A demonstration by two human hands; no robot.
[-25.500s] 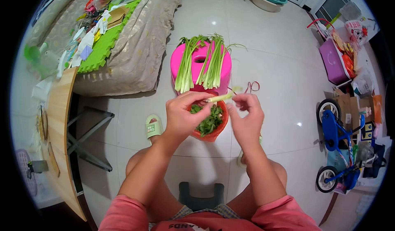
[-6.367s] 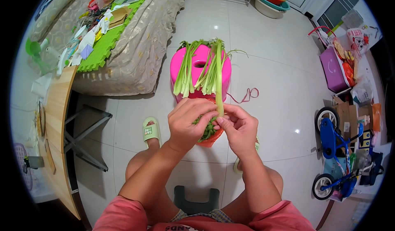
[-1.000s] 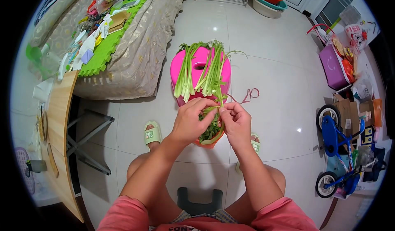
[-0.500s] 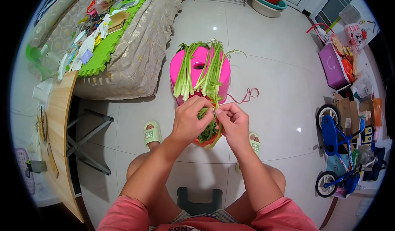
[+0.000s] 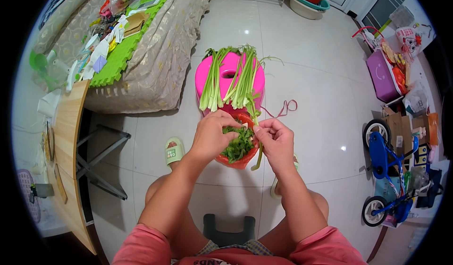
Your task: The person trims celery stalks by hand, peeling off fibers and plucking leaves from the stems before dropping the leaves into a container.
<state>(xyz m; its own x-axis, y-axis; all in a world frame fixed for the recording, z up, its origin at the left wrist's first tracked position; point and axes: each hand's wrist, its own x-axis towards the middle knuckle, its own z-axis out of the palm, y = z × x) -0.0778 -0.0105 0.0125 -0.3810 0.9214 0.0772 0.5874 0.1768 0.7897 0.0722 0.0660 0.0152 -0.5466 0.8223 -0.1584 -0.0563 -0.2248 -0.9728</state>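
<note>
A celery stalk (image 5: 258,159) is pinched between the thumb and fingers of my right hand (image 5: 277,140), its leafy end pointing toward the pink stool (image 5: 229,65). Over the left side of a red container (image 5: 241,164) is my left hand (image 5: 211,135), thumb and index finger apart, with nothing visible between them. Torn green leaves (image 5: 239,144) fill the container, which sits on the floor between my legs. Two bunches of celery lie on the stool, a left bunch (image 5: 213,81) and a right bunch (image 5: 245,78), either side of its centre hole.
A red ribbon (image 5: 285,108) lies on the tiles right of the stool. A cloth-covered bed (image 5: 155,62) and wooden table (image 5: 66,147) stand to the left. A blue balance bike (image 5: 384,163) and a purple bin (image 5: 381,76) are at the right. Stacked basins (image 5: 306,10) stand at the back.
My hands have moved apart. The left hand's thumb and index finger have opened, while the right hand has shifted right with the celery stalk, exposing more leaves in the container.
</note>
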